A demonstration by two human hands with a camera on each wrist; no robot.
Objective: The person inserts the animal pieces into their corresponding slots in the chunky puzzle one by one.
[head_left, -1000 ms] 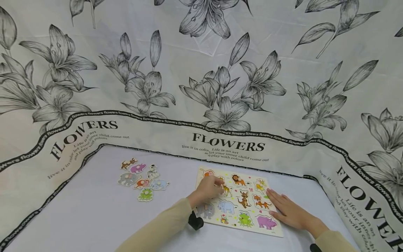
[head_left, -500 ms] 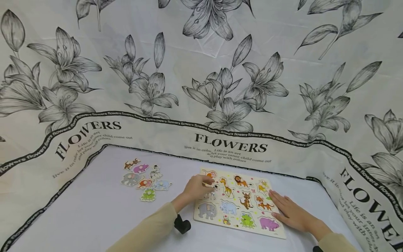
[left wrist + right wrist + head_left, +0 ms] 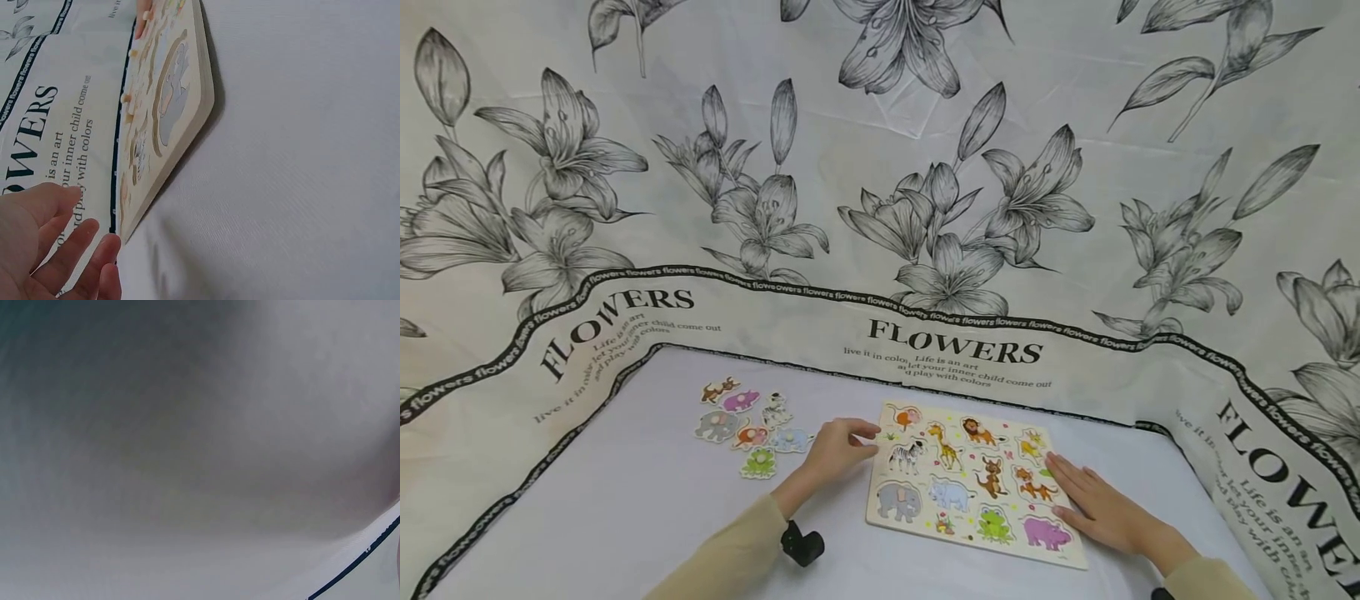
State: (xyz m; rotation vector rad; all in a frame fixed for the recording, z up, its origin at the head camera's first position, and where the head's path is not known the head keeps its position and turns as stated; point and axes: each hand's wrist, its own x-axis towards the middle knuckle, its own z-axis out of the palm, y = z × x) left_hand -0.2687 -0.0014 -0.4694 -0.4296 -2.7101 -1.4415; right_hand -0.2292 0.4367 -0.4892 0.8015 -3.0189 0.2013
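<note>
A wooden animal puzzle board (image 3: 925, 518) lies on the white table, printed with a zebra (image 3: 907, 457), an elephant (image 3: 898, 502), a frog (image 3: 995, 523) and other animals. My left hand (image 3: 842, 450) hovers just left of the board, its fingers loosely bent with nothing between them. The left wrist view confirms this: the hand (image 3: 59, 250) is apart from the board's edge (image 3: 181, 147). My right hand (image 3: 1101, 508) lies flat, fingertips resting on the board's right edge. In the right wrist view, blur hides its fingers.
Left of the board, loose animal pieces lie close together: an elephant piece (image 3: 717, 426), a purple hippo piece (image 3: 742, 401), a zebra piece (image 3: 776, 409), a frog piece (image 3: 758, 462) and several others. A flower-printed cloth (image 3: 790, 325) rises behind the table.
My left hand has moved left from over the giraffe, past the zebra, and off the board, uncovering the printed animals beneath. The right hand stays at the board's right edge.
</note>
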